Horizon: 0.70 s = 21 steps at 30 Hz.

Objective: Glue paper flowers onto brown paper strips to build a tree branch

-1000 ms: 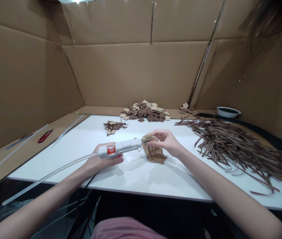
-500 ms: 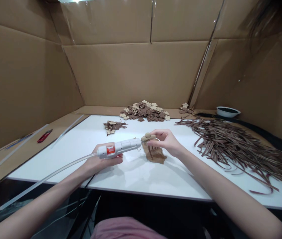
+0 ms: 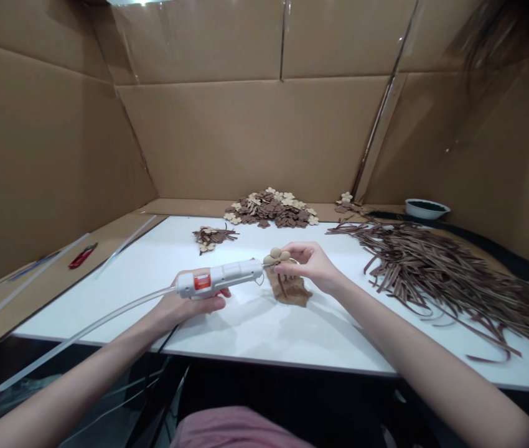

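My left hand [image 3: 194, 302] is wrapped round a white glue gun [image 3: 227, 275], from whose back a long clear glue stick curves down to the left. The gun's tip points right, at the edge of a tan flower-shaped piece [image 3: 276, 256]. That piece is pinched between the fingers of my right hand [image 3: 308, 264], with a brown strip hanging below it. Under the flower, a ragged brown scrap [image 3: 295, 294] lies on the white board [image 3: 241, 339].
Brown and tan flower cutouts [image 3: 274, 210] are heaped at the back, with a smaller pile [image 3: 211, 238] nearer. Brown strips [image 3: 423, 267] spread over the right side. A white bowl [image 3: 427, 209] stands back right; a red cutter [image 3: 82, 256] lies left.
The glue gun and my left hand have shifted slightly left. My right hand still pinches the flower piece in nearly the same place.
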### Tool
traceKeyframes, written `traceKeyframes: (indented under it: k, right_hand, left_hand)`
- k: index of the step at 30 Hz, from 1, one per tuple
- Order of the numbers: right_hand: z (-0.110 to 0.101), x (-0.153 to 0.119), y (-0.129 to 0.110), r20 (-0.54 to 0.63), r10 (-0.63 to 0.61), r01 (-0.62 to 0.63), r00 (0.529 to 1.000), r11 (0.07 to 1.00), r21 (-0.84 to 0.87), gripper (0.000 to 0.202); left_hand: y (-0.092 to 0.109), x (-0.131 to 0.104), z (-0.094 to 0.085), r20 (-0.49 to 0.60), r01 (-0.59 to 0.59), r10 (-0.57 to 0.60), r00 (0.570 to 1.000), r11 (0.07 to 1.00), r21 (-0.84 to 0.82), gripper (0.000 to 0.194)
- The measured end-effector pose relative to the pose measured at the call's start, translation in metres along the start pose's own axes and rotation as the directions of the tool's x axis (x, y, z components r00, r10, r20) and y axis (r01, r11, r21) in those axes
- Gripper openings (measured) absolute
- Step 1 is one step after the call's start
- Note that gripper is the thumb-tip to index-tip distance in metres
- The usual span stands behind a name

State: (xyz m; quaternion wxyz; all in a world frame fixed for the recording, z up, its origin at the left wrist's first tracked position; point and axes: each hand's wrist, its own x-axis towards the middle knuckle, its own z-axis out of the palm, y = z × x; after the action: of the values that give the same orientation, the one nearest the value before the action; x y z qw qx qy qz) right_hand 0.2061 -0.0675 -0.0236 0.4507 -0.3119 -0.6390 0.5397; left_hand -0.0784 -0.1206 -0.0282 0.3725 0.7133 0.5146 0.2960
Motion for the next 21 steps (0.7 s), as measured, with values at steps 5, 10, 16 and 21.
traceKeyframes:
  k: [5,10,16,21]
  right_hand:
    - [0.0006,-0.0006,-0.0021,0.000,0.011,-0.011,1.000,1.000,-0.018,0.031]
    - [-0.0001,-0.0005,-0.0017,-0.005,0.026,-0.026,1.000,0.999,-0.033,0.031]
    - [-0.0004,-0.0014,-0.0032,-0.008,0.030,-0.030,1.000,0.998,-0.048,0.036]
    - [-0.0006,-0.0016,-0.0027,-0.013,0.034,-0.035,0.999,0.996,-0.082,0.036]
  left_hand:
    - [-0.0024,0.0010,-0.0017,0.020,-0.037,0.037,0.999,0.999,0.030,0.036]
    - [-0.0012,0.0015,-0.0018,0.031,-0.042,0.040,0.999,0.997,0.060,0.038]
    - [-0.0010,0.0000,-0.0021,0.022,-0.038,0.037,0.999,0.998,0.044,0.039]
    - [0.0003,-0.0028,-0.0028,-0.022,-0.022,0.022,1.000,1.000,0.008,0.040]
